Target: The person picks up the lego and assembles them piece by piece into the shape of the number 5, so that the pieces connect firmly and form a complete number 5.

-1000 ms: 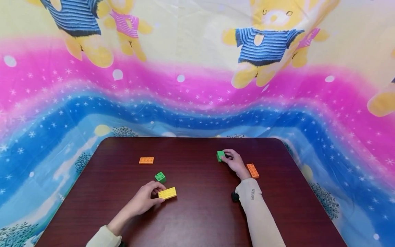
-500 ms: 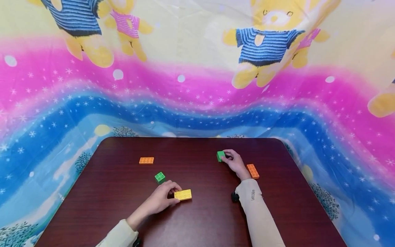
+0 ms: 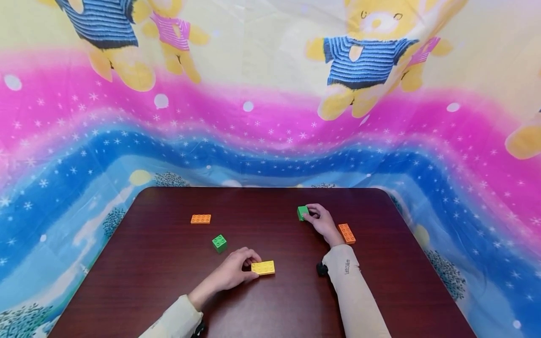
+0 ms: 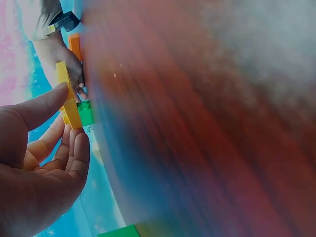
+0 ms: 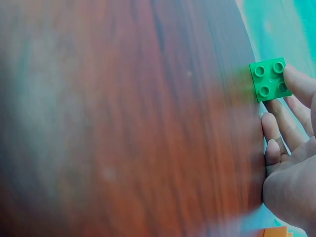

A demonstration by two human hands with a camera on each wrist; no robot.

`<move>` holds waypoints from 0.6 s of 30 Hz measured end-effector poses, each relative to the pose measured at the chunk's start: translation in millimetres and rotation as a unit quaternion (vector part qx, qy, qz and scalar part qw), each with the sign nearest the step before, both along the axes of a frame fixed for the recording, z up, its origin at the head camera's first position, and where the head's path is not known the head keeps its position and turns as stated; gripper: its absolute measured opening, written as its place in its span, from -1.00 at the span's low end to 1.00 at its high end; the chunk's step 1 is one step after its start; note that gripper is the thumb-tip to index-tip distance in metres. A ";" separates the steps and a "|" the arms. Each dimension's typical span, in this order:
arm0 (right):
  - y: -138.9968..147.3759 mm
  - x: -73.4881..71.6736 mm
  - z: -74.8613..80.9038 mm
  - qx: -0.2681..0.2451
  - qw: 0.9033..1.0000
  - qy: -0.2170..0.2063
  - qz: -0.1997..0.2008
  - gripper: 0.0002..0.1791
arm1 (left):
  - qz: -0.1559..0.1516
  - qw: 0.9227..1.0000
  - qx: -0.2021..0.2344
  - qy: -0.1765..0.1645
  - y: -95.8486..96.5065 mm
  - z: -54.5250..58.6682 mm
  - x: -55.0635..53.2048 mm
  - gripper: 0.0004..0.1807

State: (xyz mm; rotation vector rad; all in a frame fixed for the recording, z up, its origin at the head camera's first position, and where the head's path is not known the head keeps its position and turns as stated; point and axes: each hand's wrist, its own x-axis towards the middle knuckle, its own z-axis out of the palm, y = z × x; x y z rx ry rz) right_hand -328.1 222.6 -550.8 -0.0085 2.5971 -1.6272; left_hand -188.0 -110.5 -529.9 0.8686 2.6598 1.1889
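My left hand [image 3: 232,270] pinches a flat yellow toy brick [image 3: 263,268] by its left end, over the middle of the table. In the left wrist view the thumb and fingertips grip the yellow brick [image 4: 69,96] from opposite sides. Toward the far right, my right hand [image 3: 321,220] pinches a green four-stud brick [image 3: 302,213] between thumb and fingers. The right wrist view shows the studs of this green brick [image 5: 270,79] facing the camera. A second green brick [image 3: 219,243] sits on the table, left of and behind my left hand.
An orange brick [image 3: 200,219] lies flat at the back left of the dark wooden table [image 3: 253,206]. Another orange brick [image 3: 347,233] lies just right of my right wrist. Behind the table hangs a printed cloth [image 3: 270,145] with bears.
My left hand has moved to the right with the yellow brick, away from the green brick on the table. My right hand has stayed in place with its green brick.
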 end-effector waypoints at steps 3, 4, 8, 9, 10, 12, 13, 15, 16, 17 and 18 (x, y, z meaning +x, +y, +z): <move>0.4 -0.2 -0.3 -0.003 1.000 -0.001 0.001 -0.50 | -0.005 1.000 0.003 -0.004 2.5 -1.7 -1.5 -0.71; 0.5 -0.1 -0.3 -0.004 1.000 -0.001 0.001 -0.49 | -0.006 1.000 0.004 -0.006 3.5 -2.1 -2.0 -0.71; 1.1 -0.4 -0.1 -0.007 1.000 0.001 0.000 -0.49 | -0.011 1.000 0.011 -0.008 7.0 -3.4 -4.0 -0.71; 1.1 -0.5 -0.2 -0.006 1.000 0.001 0.000 -0.49 | -0.013 1.000 0.013 -0.008 7.7 -3.3 -4.5 -0.71; 1.2 -0.5 -0.3 -0.007 1.000 0.002 -0.001 -0.49 | -0.013 1.000 0.012 -0.008 8.2 -3.3 -4.8 -0.72; 1.4 -0.6 -0.6 -0.007 1.000 0.002 -0.002 -0.49 | -0.015 1.000 0.009 -0.007 8.4 -2.7 -5.1 -0.72; 1.6 -0.9 -1.1 -0.006 1.000 0.002 -0.001 -0.49 | -0.015 1.000 0.006 -0.007 8.2 -2.4 -5.1 -0.72; 1.7 -1.1 -1.6 -0.007 1.000 0.000 -0.001 -0.49 | -0.014 1.000 -0.001 -0.011 7.8 -1.8 -5.1 -0.72; 1.6 -1.3 -1.9 -0.006 1.000 0.000 -0.001 -0.49 | -0.013 1.000 -0.004 -0.014 7.6 -1.7 -5.1 -0.72; 1.6 -1.4 -2.2 -0.006 1.000 0.000 -0.001 -0.49 | -0.013 1.000 -0.006 -0.016 7.4 -1.5 -5.0 -0.72; 1.5 -1.7 -2.5 -0.005 1.000 0.000 -0.001 -0.49 | -0.011 1.000 -0.009 -0.018 7.5 -1.6 -5.1 -0.72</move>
